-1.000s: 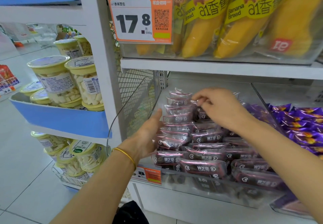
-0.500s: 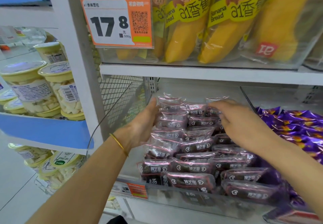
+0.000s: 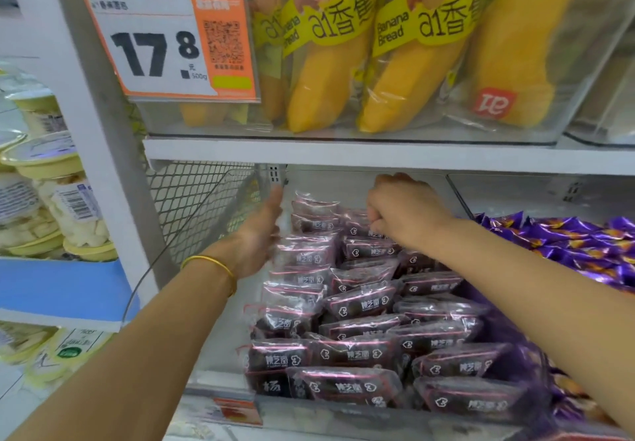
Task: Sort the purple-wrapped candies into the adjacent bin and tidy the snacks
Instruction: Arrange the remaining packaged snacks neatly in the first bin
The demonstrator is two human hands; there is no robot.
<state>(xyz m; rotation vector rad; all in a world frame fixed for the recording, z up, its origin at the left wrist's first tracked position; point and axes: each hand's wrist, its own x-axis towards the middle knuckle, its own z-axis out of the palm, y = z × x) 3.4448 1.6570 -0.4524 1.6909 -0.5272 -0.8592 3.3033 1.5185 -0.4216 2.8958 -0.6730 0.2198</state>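
Note:
A clear bin [image 3: 343,409] on the middle shelf holds several dark snack packets [image 3: 360,303] with pink edges, stacked in rows. My left hand [image 3: 257,237], fingers straight and together, presses flat against the left side of the stack. My right hand [image 3: 402,210] is curled into a fist at the back of the bin, knuckles up, on the rear packets; what its fingers pinch is hidden. Purple-wrapped candies [image 3: 577,244] fill the adjacent bin to the right, and some purple wrappers [image 3: 508,330] show at the right side of the dark-packet bin.
The shelf above carries banana bread packs [image 3: 405,62] in a clear bin with an orange 17.8 price tag [image 3: 165,41]. A wire mesh divider [image 3: 196,207] stands left of the bin. Tubs with yellow lids [image 3: 62,200] sit on a blue shelf at far left.
My right hand moved back and up to the rear of the bin and curled into a fist. My left hand slid further back along the stack's left side. The view moved closer.

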